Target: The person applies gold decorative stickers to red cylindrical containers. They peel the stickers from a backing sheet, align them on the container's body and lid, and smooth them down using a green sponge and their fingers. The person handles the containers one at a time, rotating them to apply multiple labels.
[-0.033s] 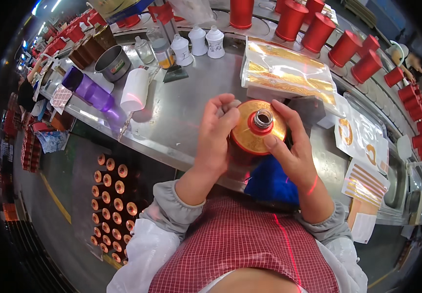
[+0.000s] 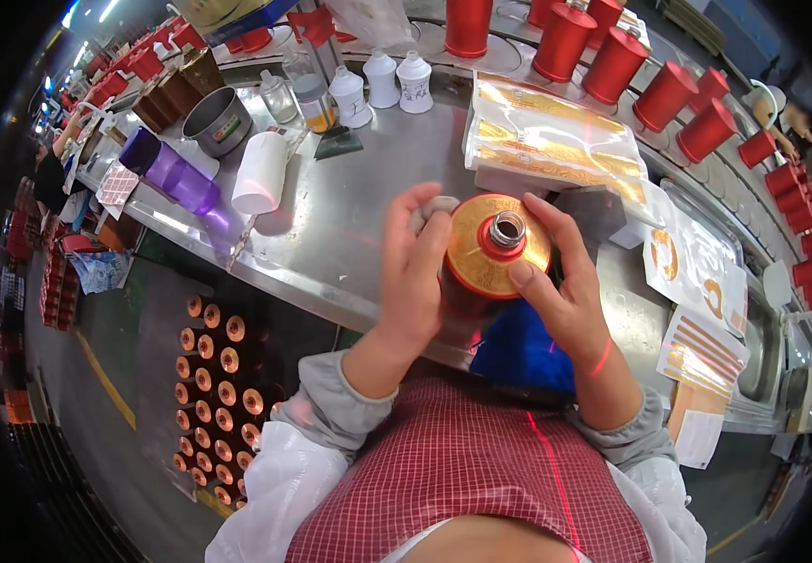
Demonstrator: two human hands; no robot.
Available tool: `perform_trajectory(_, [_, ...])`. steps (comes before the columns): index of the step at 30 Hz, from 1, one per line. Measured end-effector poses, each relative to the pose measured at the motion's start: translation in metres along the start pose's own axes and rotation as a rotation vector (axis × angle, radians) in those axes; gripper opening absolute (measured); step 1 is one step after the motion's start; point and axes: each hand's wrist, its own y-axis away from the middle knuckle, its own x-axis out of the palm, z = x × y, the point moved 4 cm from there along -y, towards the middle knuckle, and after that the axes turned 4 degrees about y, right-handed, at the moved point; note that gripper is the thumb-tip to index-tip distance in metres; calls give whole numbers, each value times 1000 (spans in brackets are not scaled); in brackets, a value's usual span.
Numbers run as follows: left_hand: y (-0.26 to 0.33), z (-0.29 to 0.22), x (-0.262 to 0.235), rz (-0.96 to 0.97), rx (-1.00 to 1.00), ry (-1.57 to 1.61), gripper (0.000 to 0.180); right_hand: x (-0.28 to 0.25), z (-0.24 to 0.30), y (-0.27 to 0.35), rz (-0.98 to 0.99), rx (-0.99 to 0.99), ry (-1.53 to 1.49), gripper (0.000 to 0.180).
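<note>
Nothing has moved since the earlier frame — both hands keep cradling the red bottle (image 2: 493,258) with its gold top above the desk (image 2: 350,216). Left hand (image 2: 413,272) fingers grip its left side; right hand (image 2: 561,281) fingers wrap its right — stacked gold packets (image 2: 556,141) lie just behind the bottle.

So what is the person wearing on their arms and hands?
Both hands are bare, with no gloves. The left hand comes out of a grey sleeve with a gathered cuff, and over that sits a white outer sleeve. The right hand has the same grey cuffed sleeve, plus a thin red band around the wrist. A red-and-white checked apron covers the front of the person.
</note>
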Motion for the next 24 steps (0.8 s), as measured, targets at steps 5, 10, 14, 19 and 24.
perform_trajectory(5, [51,-7,-1,267,990,-1103,37,2,-2,1,15,-25,-50,55])
perform_trajectory(10, [22,-16,-7,414,820,-1135,46,2,-13,3,-10,-21,-175,42])
perform_trajectory(14, [10,-1,-4,308,354,-330,61,1,-21,5,-19,57,-360,42])
perform_trajectory(19, [-36,-7,6,393,-258,-66,55,-7,-22,1,-34,167,-329,50])
perform_trajectory(24, [-74,0,23,652,-735,-185,43,1,-29,3,-66,198,-274,49])
